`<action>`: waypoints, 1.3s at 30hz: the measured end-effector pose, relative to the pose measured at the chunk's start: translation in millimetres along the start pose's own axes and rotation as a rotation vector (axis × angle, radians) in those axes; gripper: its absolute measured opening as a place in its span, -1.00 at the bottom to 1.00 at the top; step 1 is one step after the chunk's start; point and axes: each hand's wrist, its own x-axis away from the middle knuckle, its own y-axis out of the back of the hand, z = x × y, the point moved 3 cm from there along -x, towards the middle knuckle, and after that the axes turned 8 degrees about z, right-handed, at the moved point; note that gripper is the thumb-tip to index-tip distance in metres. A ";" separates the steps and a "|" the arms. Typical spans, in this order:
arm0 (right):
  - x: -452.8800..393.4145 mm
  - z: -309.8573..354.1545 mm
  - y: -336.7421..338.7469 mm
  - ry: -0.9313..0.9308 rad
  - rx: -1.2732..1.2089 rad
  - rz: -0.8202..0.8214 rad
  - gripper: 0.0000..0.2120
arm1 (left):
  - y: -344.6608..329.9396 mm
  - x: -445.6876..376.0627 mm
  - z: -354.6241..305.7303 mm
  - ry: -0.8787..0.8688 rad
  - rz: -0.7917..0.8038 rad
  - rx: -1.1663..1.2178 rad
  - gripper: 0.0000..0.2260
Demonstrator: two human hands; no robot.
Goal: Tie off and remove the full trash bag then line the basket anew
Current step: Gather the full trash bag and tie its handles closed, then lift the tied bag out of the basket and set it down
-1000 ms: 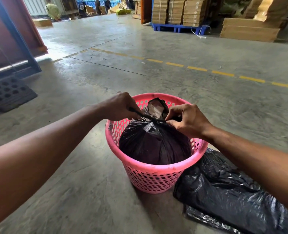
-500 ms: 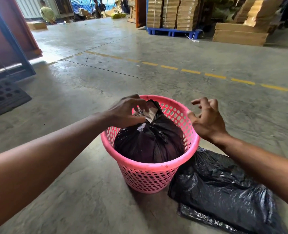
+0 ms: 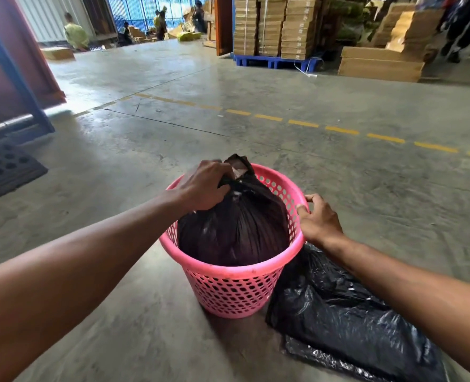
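A pink perforated basket [image 3: 229,286] stands on the concrete floor. A full black trash bag [image 3: 236,230] sits in it, its neck bunched and knotted at the top. My left hand [image 3: 204,188] is closed around that neck, and the bag rises above the rim. My right hand [image 3: 317,220] rests on the basket's right rim with thumb and fingers on it. A flat, empty black bag [image 3: 352,323] lies on the floor to the right of the basket, touching its base.
Yellow dashed line [image 3: 302,123] crosses the floor beyond the basket. A black perforated mat [image 3: 5,168] and a blue rack post [image 3: 21,78] are at left. Stacked cardboard boxes on a blue pallet [image 3: 272,62] stand far back. People work in the distance.
Both hands were pulling the knot tight. My right hand let go and moved down onto the basket's rim. My left hand closed around the bag's neck and the bag has risen.
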 end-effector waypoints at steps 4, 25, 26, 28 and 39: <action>3.3 1.5 -0.6 0.015 -0.023 0.009 -0.67 | 56.3 -8.3 -8.6 0.100 -0.231 -0.054 -0.78; 9.8 7.7 6.2 -0.028 -0.065 0.055 -0.67 | 273.0 54.9 84.4 0.488 -0.809 -0.066 -0.62; 9.6 7.0 6.4 -0.032 -0.060 0.059 -0.66 | 263.9 58.6 95.0 0.521 -0.781 -0.070 -0.62; 8.9 6.3 8.0 -0.034 -0.045 0.069 -0.65 | 240.0 64.9 116.7 0.588 -0.709 -0.082 -0.63; -2.5 7.3 3.6 -0.105 0.011 0.180 -0.70 | 51.1 126.8 217.1 1.084 -0.356 0.066 -0.76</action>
